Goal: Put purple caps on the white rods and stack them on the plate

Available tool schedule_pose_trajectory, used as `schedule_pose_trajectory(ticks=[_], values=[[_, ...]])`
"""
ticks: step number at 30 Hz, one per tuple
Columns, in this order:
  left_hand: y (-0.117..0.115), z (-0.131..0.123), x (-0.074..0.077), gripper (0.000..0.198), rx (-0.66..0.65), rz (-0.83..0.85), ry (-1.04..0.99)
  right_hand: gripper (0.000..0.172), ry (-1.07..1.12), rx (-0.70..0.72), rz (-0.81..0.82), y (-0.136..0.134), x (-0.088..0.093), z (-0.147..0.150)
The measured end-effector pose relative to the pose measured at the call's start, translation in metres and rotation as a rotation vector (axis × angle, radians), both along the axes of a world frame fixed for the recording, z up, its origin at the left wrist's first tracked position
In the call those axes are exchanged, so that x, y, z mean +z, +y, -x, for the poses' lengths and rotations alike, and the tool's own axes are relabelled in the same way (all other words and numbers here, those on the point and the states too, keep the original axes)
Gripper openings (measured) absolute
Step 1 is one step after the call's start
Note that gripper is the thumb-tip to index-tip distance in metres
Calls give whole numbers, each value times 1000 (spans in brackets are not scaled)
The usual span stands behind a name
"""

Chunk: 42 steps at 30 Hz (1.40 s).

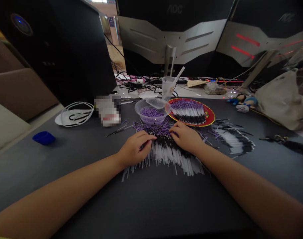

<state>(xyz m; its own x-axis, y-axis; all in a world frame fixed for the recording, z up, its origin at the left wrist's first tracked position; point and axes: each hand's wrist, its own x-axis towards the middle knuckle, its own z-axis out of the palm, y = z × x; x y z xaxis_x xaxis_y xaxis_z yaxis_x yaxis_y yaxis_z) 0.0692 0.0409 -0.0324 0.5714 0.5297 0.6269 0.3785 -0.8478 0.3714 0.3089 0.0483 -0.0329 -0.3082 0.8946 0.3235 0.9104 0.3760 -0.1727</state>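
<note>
A wide pile of thin white sticks with black ends lies on the dark table between my hands. My left hand is at the pile's left side, thumb and fingers pinched at a dark stick tip; what exactly they hold is too small to make out. On the right, my right hand has curled fingers at the black ends and purple pieces, its grip partly hidden. Loose purple pieces lie just beyond the fingers. More fill a clear plastic bowl. A red plate bears rows of purple-tipped sticks.
Another stick group lies at the right, near keys. A clear cup with a straw stands behind the bowl. Monitors and a black computer case line the back. A blue cap and white cable are left.
</note>
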Motion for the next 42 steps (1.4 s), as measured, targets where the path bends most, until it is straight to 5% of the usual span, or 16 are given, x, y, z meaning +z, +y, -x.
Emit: schedule_pose_trajectory(ticks=[10,21,24,28,32,42], values=[[2,-1,-1,21,-5,4,25,5,184,12,148,13,-5,-5],[2,1,-2,22,5,32,48,19,313,80,6,-6,8,-3],[0,2,-1,27,15,46,63,19,452,91,25,-9,14,0],[-4,2,-1,41,23,79,106,13,862,48,282,-17,23,9],[-5,2,-3,40,-10,35,186,14,1219,148,397,-24,30,15],[-2,3,-4,36,5,15,235,13,1380,203,514,-26,31,13]])
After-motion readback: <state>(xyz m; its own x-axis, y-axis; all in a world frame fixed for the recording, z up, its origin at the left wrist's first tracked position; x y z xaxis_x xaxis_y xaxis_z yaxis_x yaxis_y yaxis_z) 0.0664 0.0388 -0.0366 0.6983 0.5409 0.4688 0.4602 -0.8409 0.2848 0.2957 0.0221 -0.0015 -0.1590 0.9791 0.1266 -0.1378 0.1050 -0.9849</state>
